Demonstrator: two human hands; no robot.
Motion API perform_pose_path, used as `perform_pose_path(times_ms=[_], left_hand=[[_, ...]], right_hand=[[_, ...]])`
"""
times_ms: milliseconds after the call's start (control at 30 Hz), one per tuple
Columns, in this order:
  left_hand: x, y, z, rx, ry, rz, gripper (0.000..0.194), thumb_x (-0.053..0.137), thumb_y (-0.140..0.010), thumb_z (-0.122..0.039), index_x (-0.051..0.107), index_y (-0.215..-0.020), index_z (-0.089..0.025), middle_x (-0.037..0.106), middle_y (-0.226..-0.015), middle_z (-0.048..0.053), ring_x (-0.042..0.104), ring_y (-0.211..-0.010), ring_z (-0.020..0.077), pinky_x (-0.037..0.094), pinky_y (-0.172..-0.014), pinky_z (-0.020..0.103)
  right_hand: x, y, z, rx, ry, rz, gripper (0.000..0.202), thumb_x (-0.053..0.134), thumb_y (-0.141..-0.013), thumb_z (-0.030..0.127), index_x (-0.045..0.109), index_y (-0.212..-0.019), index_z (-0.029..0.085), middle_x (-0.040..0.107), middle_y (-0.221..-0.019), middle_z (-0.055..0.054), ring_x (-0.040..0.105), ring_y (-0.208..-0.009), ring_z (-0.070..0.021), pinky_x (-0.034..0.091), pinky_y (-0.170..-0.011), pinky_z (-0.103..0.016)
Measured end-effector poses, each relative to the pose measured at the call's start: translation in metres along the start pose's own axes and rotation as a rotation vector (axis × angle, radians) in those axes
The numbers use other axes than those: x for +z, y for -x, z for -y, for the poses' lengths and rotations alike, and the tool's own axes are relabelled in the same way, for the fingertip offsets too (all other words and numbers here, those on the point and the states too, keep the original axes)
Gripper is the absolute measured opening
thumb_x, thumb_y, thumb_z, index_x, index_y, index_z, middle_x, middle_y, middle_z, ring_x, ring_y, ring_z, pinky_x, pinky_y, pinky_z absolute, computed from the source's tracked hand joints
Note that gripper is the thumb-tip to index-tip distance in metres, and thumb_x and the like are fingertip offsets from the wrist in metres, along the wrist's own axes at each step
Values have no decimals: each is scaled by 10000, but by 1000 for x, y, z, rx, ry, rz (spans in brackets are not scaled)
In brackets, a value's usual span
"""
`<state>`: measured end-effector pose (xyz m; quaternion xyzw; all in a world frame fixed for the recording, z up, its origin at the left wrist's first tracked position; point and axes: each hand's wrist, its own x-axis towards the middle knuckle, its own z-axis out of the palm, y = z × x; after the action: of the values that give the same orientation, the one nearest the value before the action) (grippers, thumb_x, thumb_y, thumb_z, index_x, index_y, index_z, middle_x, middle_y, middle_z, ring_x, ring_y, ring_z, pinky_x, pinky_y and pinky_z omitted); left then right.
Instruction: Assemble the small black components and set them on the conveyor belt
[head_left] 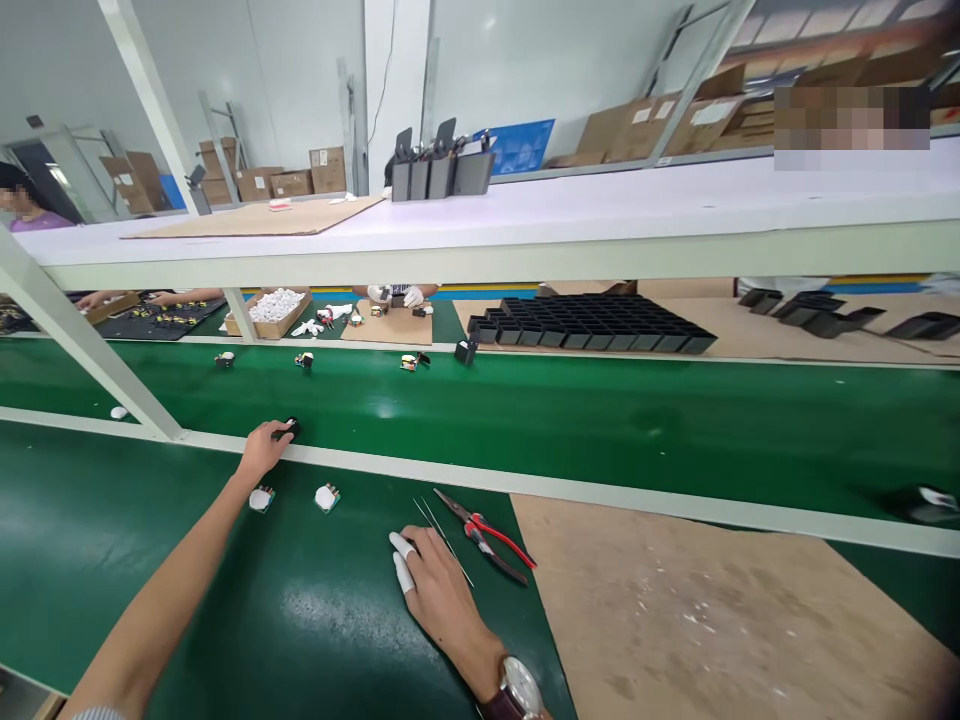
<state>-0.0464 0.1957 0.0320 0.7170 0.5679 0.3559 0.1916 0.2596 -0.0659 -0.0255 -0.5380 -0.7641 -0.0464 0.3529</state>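
My left hand (264, 450) reaches over the pale rail at the belt's near edge, its fingers closed on a small black part (292, 428) with a light spot. Two small round white-topped pieces with wires, one white-topped piece (261, 498) and another (326, 497), lie on the green bench near my left forearm. My right hand (431, 580), with white finger cots on two fingers and a watch on its wrist, lies on the bench with fingers extended. Thin metal tweezers (442, 535) lie alongside it. Red-handled pliers (484, 535) rest just to the right.
A green conveyor belt (570, 420) crosses in front, carrying several small assemblies and a black housing (465, 351). Brown cardboard (720, 610) covers the bench at right. Black housings (592, 325) stand in rows beyond the belt. A white shelf (600, 220) runs overhead; co-workers' hands show beneath it.
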Motion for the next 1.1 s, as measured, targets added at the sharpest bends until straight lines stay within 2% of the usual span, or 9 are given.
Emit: perform_pose_path(times_ms=[167, 300, 400, 467, 567, 633, 733, 867, 1100], left_hand=[[-6, 11, -2, 0, 83, 63, 377, 796, -748, -399, 742, -1084, -236, 703, -1251, 102, 645, -1194, 330, 567, -971, 438], [4, 0, -21, -65, 223, 62, 350, 860, -681, -386, 742, -967, -221, 732, -1146, 103, 686, -1096, 319, 580, -967, 455], [24, 5, -50, -126, 390, 91, 315, 859, -713, -399, 711, -900, -193, 756, -975, 97, 729, -952, 281, 607, -921, 451], [42, 29, -75, -160, 518, 156, 355, 824, -780, -451, 698, -958, -171, 763, -919, 95, 749, -872, 256, 630, -867, 446], [66, 95, -110, -238, 757, 356, 401, 779, -865, -483, 701, -1058, -141, 776, -995, 128, 771, -846, 239, 650, -830, 423], [76, 142, -129, -473, 1140, 560, 337, 824, -860, -383, 717, -1060, -133, 771, -1047, 133, 770, -913, 232, 638, -889, 384], [82, 187, -145, -678, 1393, 679, 250, 814, -875, -284, 748, -1056, -125, 770, -1050, 117, 760, -957, 214, 613, -941, 315], [83, 197, -146, -757, 1434, 650, 174, 777, -895, -235, 761, -1037, -137, 767, -1064, 99, 748, -979, 203, 604, -946, 289], [89, 200, -140, -746, 1391, 632, 151, 766, -896, -272, 749, -1012, -177, 761, -1026, 65, 743, -933, 192, 604, -937, 316]], right_hand=[[2, 0, 2, -17, -7, 27, 340, 454, -999, 90, 643, -1267, 179, 655, -1148, -126, 622, -965, -263, 602, -824, -439], [2, 0, 1, -27, -15, 22, 337, 449, -999, 94, 649, -1257, 178, 664, -1144, -131, 640, -956, -269, 615, -817, -453], [0, 0, 2, -1, -62, -26, 351, 479, -1011, 127, 611, -1328, 203, 668, -1163, -122, 661, -1003, -270, 622, -862, -462], [-5, -1, 5, 66, -109, -85, 422, 519, -1023, 184, 520, -1444, 214, 653, -1229, -134, 659, -1101, -281, 613, -931, -480], [-13, -4, 11, 202, -199, -162, 668, 600, -1011, 315, 300, -1597, 205, 580, -1383, -187, 608, -1259, -314, 586, -1011, -520], [-18, -6, 16, 237, -277, -169, 772, 630, -991, 349, 217, -1627, 208, 546, -1441, -198, 586, -1303, -320, 575, -1035, -527], [-21, -10, 22, 211, -365, -156, 746, 615, -983, 297, 233, -1621, 235, 577, -1421, -168, 592, -1300, -298, 564, -1057, -513], [-23, -12, 25, 172, -381, -155, 703, 607, -981, 254, 280, -1603, 251, 613, -1367, -146, 603, -1273, -284, 564, -1052, -501], [-29, -15, 25, 112, -336, -156, 767, 628, -951, 206, 261, -1622, 263, 641, -1336, -124, 617, -1246, -272, 572, -1045, -477]])
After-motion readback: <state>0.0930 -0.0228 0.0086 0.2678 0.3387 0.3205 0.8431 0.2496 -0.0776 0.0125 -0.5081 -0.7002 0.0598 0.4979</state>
